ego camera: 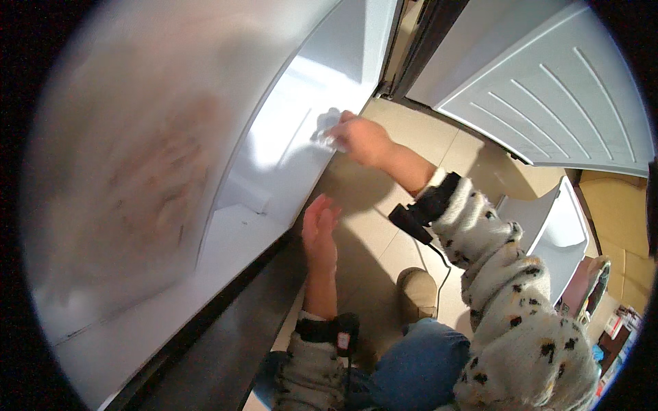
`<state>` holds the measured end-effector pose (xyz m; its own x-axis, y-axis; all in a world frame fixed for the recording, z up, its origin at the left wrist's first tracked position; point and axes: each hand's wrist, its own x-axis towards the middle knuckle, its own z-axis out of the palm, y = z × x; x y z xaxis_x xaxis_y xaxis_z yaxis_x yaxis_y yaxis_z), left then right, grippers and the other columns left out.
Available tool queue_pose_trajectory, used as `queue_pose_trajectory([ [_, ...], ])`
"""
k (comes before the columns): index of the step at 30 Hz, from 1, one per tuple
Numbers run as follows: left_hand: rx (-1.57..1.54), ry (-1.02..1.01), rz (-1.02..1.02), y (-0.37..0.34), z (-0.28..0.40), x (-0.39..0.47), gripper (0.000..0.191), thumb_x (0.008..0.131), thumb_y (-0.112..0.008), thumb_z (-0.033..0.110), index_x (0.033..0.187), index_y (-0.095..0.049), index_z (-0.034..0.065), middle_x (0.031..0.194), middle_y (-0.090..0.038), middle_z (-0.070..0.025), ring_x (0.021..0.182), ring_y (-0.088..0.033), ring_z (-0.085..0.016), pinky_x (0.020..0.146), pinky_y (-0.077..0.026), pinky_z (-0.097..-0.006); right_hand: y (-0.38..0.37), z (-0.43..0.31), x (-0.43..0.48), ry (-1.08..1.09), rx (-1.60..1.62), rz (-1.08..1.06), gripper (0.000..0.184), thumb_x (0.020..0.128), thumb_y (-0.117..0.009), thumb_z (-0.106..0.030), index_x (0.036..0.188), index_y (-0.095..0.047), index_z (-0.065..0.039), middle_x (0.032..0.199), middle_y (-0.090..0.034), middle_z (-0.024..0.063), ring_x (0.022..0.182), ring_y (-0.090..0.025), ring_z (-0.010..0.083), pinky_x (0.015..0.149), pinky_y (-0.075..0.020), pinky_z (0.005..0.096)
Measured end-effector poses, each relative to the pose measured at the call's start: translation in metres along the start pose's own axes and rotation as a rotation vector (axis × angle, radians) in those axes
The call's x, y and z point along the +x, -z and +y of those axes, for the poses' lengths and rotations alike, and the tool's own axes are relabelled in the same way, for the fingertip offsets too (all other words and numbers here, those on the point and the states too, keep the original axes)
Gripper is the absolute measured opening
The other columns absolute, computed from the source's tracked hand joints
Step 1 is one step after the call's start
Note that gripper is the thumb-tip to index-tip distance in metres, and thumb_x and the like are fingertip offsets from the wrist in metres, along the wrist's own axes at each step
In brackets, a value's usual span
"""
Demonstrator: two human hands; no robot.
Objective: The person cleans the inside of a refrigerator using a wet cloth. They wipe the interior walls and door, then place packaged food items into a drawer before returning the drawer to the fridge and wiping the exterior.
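My right hand (365,139) grips a crumpled white wipe (329,126) between thumb and fingers. The wipe is at the brightly lit white inner wall (288,115) of an open refrigerator compartment; whether it touches the wall I cannot tell. Lower down, my left hand (321,231) hovers near the compartment's front edge with its fingers loosely bent and nothing in them. A blurred, glossy pale surface (154,154) fills the left of the view, close to the camera.
The refrigerator door (545,92), with a ribbed white liner, stands swung out at upper right. A white bin or drawer (560,231) rests on the tiled floor (406,246), near brown cardboard (617,226). Black wrist straps (437,200) trail cables by my shoe (416,293).
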<state>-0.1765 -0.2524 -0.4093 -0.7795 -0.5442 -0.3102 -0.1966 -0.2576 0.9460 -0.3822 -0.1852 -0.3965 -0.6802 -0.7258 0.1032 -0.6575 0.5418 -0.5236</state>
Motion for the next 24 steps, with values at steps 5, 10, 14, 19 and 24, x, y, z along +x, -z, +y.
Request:
queue_pose_trajectory([
  [5, -0.02, 0.006, 0.033, 0.0, 0.0, -0.003, 0.042, 0.09, -0.049, 0.025, 0.123, -0.042, 0.0007, 0.118, -0.049, -0.0113, 0.102, -0.051, -0.02, 0.089, -0.038, -0.0322, 0.004, 0.039, -0.002, -0.207, 0.005, 0.541, 0.03, 0.074, -0.058, -0.008, 0.1, -0.066, -0.021, 0.083, -0.055, 0.0098, 0.077, -0.053, 0.0279, 0.073, -0.0456, 0.0359],
  [10, -0.06, -0.014, 0.05, -0.003, 0.003, -0.002, 0.041, 0.09, -0.048, 0.023, 0.124, -0.041, -0.0004, 0.117, -0.048, -0.0121, 0.102, -0.052, -0.022, 0.089, -0.041, -0.0338, -0.029, 0.053, 0.016, -0.16, 0.209, 0.626, 0.034, 0.078, -0.056, -0.003, 0.108, -0.062, -0.017, 0.079, -0.05, 0.0102, 0.07, -0.05, 0.0237, 0.066, -0.0445, 0.0309],
  [14, -0.125, -0.013, 0.065, -0.005, 0.009, -0.002, 0.04, 0.09, -0.047, 0.021, 0.123, -0.041, -0.0005, 0.117, -0.048, -0.0123, 0.101, -0.053, -0.022, 0.088, -0.042, -0.0339, -0.044, 0.045, 0.0, -0.114, 0.342, 0.574, 0.038, 0.078, -0.054, 0.0, 0.111, -0.06, -0.018, 0.082, -0.05, 0.0101, 0.07, -0.051, 0.0238, 0.066, -0.045, 0.0311],
  [19, -0.099, -0.064, 0.087, -0.011, 0.023, -0.006, 0.04, 0.09, -0.047, 0.027, 0.122, -0.042, 0.0034, 0.116, -0.051, -0.0099, 0.099, -0.054, -0.02, 0.084, -0.041, -0.0307, -0.082, -0.02, -0.046, -0.137, 0.468, 0.209, 0.039, 0.076, -0.055, -0.003, 0.112, -0.06, -0.018, 0.081, -0.052, 0.008, 0.074, -0.054, 0.0232, 0.069, -0.0457, 0.0323],
  [24, -0.122, -0.125, 0.061, -0.005, 0.029, -0.019, 0.038, 0.09, -0.047, 0.027, 0.121, -0.043, 0.0037, 0.113, -0.052, -0.0092, 0.099, -0.054, -0.02, 0.084, -0.041, -0.0304, -0.098, -0.049, -0.071, 0.148, 0.603, 0.008, 0.035, 0.078, -0.056, -0.009, 0.112, -0.06, -0.017, 0.084, -0.057, 0.0084, 0.079, -0.055, 0.0215, 0.073, -0.044, 0.0334],
])
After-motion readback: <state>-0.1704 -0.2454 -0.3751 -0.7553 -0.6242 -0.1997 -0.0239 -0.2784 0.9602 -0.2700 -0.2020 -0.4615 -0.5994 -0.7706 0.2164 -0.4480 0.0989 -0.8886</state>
